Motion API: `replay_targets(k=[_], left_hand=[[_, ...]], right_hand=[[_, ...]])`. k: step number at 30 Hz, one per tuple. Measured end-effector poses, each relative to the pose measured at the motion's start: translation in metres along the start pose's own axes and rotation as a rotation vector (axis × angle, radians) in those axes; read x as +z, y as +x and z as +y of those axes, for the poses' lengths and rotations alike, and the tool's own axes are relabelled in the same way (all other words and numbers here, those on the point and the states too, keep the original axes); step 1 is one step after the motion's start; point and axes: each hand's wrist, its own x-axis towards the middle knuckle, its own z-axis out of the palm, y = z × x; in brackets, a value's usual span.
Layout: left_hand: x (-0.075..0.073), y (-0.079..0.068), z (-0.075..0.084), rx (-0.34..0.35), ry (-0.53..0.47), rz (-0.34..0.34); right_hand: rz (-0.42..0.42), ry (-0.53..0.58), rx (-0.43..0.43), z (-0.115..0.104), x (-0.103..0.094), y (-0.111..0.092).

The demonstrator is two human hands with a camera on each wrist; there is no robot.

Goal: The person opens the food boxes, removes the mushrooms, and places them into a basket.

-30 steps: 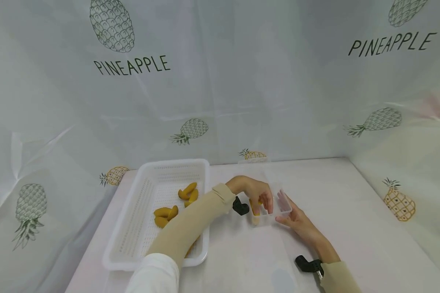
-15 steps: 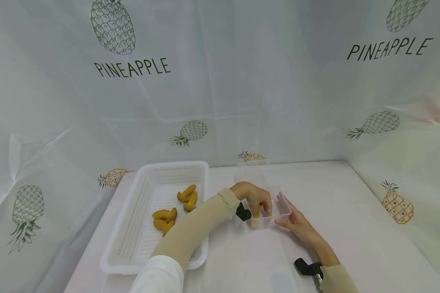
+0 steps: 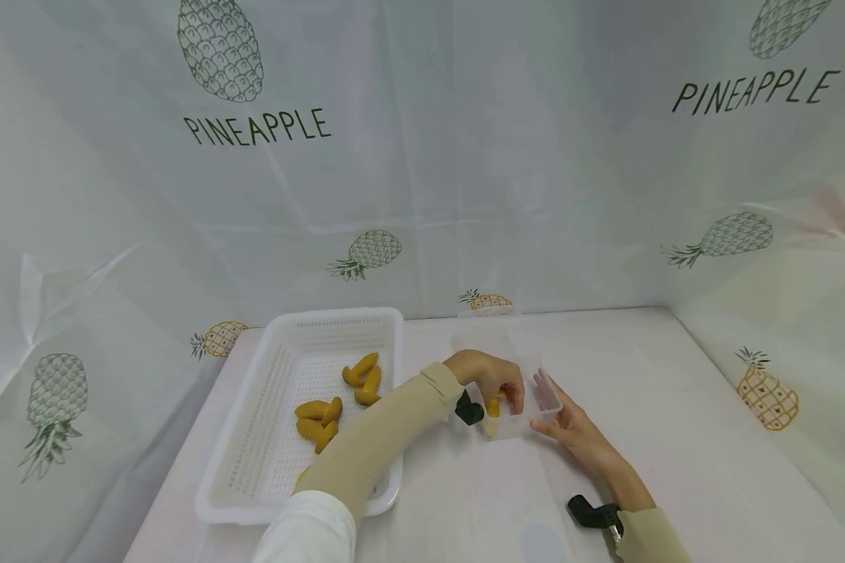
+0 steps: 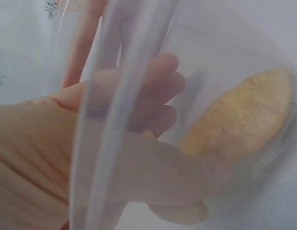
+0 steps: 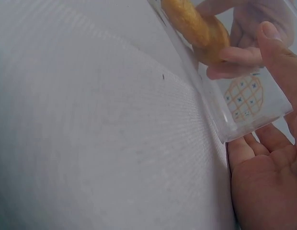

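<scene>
My left hand (image 3: 491,374) reaches down into a clear plastic box (image 3: 513,428), its thumb and fingers at one end of a golden-brown, bread-like piece (image 3: 492,408). Through the plastic in the left wrist view, this oblong piece (image 4: 244,115) lies along the box floor beside the thumb. The right wrist view shows left fingertips on the rounded end of the piece (image 5: 213,45). At the box's right end, my right hand (image 3: 575,434) holds the wall, thumb toward the front corner and fingers along the side.
A white perforated basket (image 3: 249,438) stands on the left with several similar brown pieces (image 3: 316,422) inside, partly hidden under the left sleeve. The box's clear lid (image 3: 484,335) lies folded back toward the rear. A pineapple-print sheet (image 3: 535,156) hangs behind the table.
My left hand has lowered a little into the box and its fingers have drawn in, with the forearm shifting slightly right. The right hand stays at the box's end.
</scene>
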Motion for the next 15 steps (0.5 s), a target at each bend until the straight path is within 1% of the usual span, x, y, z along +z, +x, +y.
replay_targets(k=[4,6,9,11,15], left_hand=[[0.0017,0.0007,0.0015,-0.022,0.029,-0.010],[0.0023,0.0003,0.0024,-0.043,0.059,-0.012],[0.0027,-0.0006,0.0032,-0.088,0.071,0.003],[0.0027,-0.0012,0.0037,-0.099,0.074,0.009],[0.0028,-0.0013,0.0042,-0.100,0.080,0.011]], right_hand=[[-0.005,0.025,-0.003,-0.0002,-0.0001,-0.0005],[-0.009,0.032,-0.003,-0.0002,0.0000,-0.0005],[-0.014,0.048,0.003,-0.0002,0.0002,-0.0007],[-0.015,0.056,0.009,-0.0002,0.0001,-0.0009],[-0.012,0.066,0.014,0.0001,-0.0002,-0.0010]])
